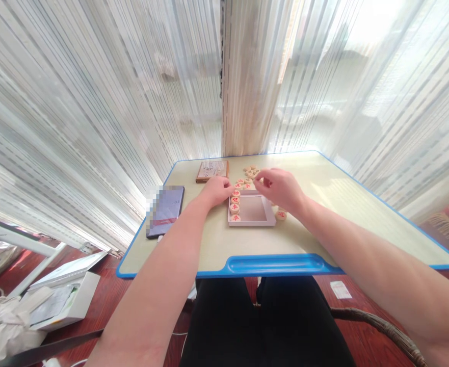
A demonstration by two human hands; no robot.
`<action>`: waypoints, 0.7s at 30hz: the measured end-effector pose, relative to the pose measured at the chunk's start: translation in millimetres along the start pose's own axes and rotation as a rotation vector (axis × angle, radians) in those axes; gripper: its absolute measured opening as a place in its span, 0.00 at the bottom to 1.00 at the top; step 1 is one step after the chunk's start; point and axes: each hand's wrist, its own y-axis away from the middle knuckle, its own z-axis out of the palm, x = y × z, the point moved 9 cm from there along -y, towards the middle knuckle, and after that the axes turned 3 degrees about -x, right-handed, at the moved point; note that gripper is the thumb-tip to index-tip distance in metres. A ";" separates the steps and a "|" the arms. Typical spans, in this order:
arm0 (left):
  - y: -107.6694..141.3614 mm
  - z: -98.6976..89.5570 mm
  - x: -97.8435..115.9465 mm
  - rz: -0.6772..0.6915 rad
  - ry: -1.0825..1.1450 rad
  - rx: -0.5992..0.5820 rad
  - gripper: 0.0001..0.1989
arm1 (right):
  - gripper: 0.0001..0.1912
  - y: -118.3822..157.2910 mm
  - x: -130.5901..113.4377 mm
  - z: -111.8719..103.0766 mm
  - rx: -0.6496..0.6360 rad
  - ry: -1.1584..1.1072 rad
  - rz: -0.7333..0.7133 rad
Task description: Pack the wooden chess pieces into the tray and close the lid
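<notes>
A shallow pale box [253, 223] lies on the table in front of me. A column of round wooden xiangqi pieces [234, 208] with red characters lines its left side. My left hand [217, 190] is at the box's far left corner, fingers curled against its edge. Beyond the box, my right hand [278, 187] hovers beside loose red-marked pieces [247, 186], its thumb and fingers pinched together. What the pinch holds, if anything, is hidden. A further heap of pieces [252, 171] lies behind, and another red piece [281, 215] rests right of the box.
A flat brown-edged box [212, 171] lies at the back left of the table [362, 214]. A dark tablet [166, 211] is near the left edge. A blue tray groove [280, 264] runs along the front edge. Sheer curtains [151, 76] hang behind.
</notes>
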 end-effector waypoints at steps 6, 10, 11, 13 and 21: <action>0.9 -1.3 0.2 -0.012 0.003 -0.009 0.08 | 0.13 -7.8 74.3 -34.9 0.094 0.152 0.423; 2.1 0.7 1.2 -0.026 0.006 -0.038 0.06 | 0.13 -9.0 94.4 -22.4 -0.096 0.187 0.494; 2.5 0.7 1.9 -0.024 0.007 -0.037 0.06 | 0.13 -8.5 95.1 -16.5 -0.164 0.197 0.496; 3.7 1.2 3.7 -0.017 0.011 -0.039 0.06 | 0.11 -5.9 92.4 -5.0 -0.293 0.228 0.482; 4.1 3.4 5.4 -0.011 0.008 -0.033 0.07 | 0.16 8.0 78.8 15.9 -0.492 0.336 0.439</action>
